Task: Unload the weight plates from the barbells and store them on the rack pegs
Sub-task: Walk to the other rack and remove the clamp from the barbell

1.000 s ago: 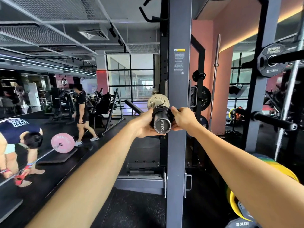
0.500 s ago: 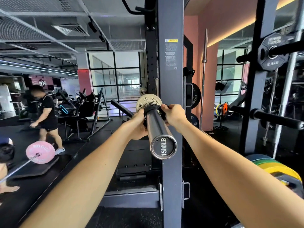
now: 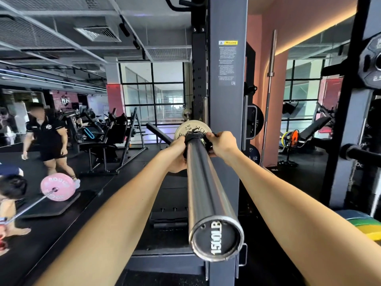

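A steel barbell sleeve [image 3: 206, 188] points straight at me, its end cap marked 1500LB. Far along the sleeve a black collar clamp [image 3: 194, 136] sits against a small grey weight plate [image 3: 188, 129]. My left hand [image 3: 177, 154] grips the clamp from the left side. On the right side, my right hand [image 3: 221, 144] grips the same clamp, fingers curled over it. The plate stays on the bar behind the clamp, partly hidden by my hands.
The grey rack upright [image 3: 227, 100] stands right behind the bar. A 2.5 kg plate [image 3: 371, 65] hangs on a peg at right, and another rack peg [image 3: 360, 153] juts out below it. Coloured bumper plates [image 3: 365, 226] lie low right. Two people and a pink-plated barbell [image 3: 56, 186] are at left.
My head has moved in and lowered, so the sleeve looks much longer and nearer. Both hands stay on the collar clamp against the plate.
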Action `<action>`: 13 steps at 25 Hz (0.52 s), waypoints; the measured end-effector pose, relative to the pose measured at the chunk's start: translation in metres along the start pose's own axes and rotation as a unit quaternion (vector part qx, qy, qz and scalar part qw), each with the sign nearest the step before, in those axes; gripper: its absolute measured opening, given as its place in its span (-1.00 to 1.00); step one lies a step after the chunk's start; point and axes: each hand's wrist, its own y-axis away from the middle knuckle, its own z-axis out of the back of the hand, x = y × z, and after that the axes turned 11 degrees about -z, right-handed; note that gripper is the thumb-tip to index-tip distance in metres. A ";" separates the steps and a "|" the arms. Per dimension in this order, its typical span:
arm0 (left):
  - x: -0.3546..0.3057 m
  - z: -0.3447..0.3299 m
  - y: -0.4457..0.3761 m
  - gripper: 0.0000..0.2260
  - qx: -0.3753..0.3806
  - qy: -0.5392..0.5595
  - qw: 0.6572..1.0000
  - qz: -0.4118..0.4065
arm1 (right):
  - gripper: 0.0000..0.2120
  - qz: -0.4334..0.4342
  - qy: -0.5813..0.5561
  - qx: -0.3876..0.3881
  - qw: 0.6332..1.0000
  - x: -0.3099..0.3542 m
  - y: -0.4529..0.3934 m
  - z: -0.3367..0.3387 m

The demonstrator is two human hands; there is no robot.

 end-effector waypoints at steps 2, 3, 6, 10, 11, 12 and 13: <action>0.000 -0.001 -0.012 -0.54 -0.010 -0.005 1.000 -0.001 | -0.57 -0.007 -0.001 0.007 1.000 0.001 -0.008 -0.001; 0.000 -0.001 -0.015 -0.53 -0.012 -0.010 1.000 -0.001 | -0.58 -0.010 -0.006 0.012 1.000 0.002 -0.010 -0.002; -0.002 0.000 -0.026 -0.58 -0.010 -0.018 1.000 -0.012 | -0.58 -0.014 -0.002 0.018 1.000 0.004 -0.020 -0.005; -0.002 -0.001 -0.036 -0.63 -0.036 -0.027 0.999 -0.027 | -0.56 -0.010 0.022 0.025 0.999 0.003 -0.033 -0.008; -0.002 -0.003 -0.038 -0.65 -0.043 -0.031 0.998 -0.027 | -0.54 -0.007 0.034 0.024 0.999 0.003 -0.034 -0.007; -0.002 -0.003 -0.040 -0.67 -0.039 -0.031 0.998 -0.029 | -0.54 -0.001 0.045 0.022 0.999 0.004 -0.034 -0.005; -0.002 -0.002 -0.043 -0.66 -0.044 -0.031 0.998 -0.031 | -0.55 0.010 0.061 0.015 0.998 0.007 -0.033 -0.003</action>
